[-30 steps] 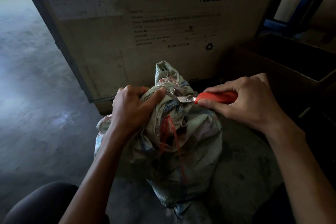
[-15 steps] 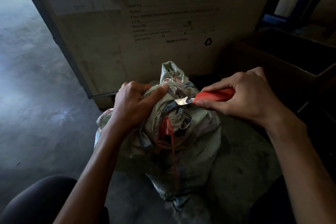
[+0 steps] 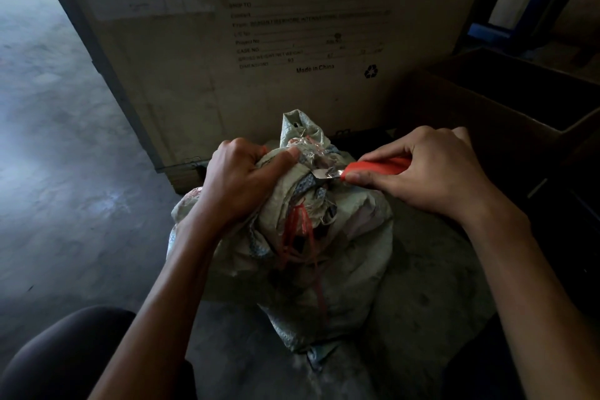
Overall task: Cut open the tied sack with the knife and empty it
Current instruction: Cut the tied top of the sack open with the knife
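Woven sack (image 3: 341,256) bunched; knife (image 3: 357,169) blade seemingly touching its neck.

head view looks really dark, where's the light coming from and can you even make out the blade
Head view: daylight enters from the upper left and brightens the concrete floor, while the right side and the open box sink into shadow. The knife blade catches a small glint at the sack neck, so it reads clearly. The wide lens bows the big carton edges.

The grey concrete floor (image 3: 58,146) carries everything. The sack (image 3: 344,256) stands on it, near centre. A big cardboard box (image 3: 259,42) stands just beyond.
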Motion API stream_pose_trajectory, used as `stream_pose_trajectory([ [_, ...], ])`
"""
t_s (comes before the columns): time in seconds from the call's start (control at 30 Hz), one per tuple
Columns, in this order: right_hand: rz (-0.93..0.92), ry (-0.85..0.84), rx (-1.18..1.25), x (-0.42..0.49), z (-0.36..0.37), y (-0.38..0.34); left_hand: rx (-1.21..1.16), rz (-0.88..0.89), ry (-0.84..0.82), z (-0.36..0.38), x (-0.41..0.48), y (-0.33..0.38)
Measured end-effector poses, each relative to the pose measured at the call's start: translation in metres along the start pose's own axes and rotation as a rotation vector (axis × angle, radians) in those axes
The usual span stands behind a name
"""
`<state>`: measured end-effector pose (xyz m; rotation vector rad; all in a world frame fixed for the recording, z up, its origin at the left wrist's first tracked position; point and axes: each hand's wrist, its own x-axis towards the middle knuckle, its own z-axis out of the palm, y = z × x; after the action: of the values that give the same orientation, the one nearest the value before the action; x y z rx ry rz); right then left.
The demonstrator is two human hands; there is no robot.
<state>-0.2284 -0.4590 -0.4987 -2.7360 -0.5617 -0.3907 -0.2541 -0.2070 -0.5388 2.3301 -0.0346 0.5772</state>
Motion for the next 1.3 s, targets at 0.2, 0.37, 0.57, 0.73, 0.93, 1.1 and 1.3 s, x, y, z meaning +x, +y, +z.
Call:
stream_pose_trajectory([
  [0.2,0.031,-0.019,0.108,0.004,0.008,0.005,-0.152,-0.058,-0.020,-0.001,0.000,-0.003],
  [0.37,0.021,-0.044,0.045,0.004,0.011,0.008,-0.085,-0.050,-0.086,-0.003,-0.003,-0.004],
  [0.57,0.038,-0.141,0.140,0.002,-0.001,0.007,-0.043,-0.182,-0.158,-0.008,-0.004,-0.003],
  [0.73,0.068,-0.054,0.201,-0.001,-0.007,0.000,-0.021,-0.171,-0.196,-0.008,-0.004,-0.004],
  [0.93,0.288,0.122,0.416,0.001,0.015,-0.015,-0.224,-0.150,-0.244,-0.008,-0.004,-0.004],
  [1.1,0.314,0.046,0.633,0.005,0.038,-0.021,-0.474,-0.189,-0.257,-0.012,-0.010,-0.002],
  [1.3,0.221,0.031,0.698,0.012,0.040,-0.022,-0.736,-0.246,-0.327,-0.019,-0.022,0.002],
])
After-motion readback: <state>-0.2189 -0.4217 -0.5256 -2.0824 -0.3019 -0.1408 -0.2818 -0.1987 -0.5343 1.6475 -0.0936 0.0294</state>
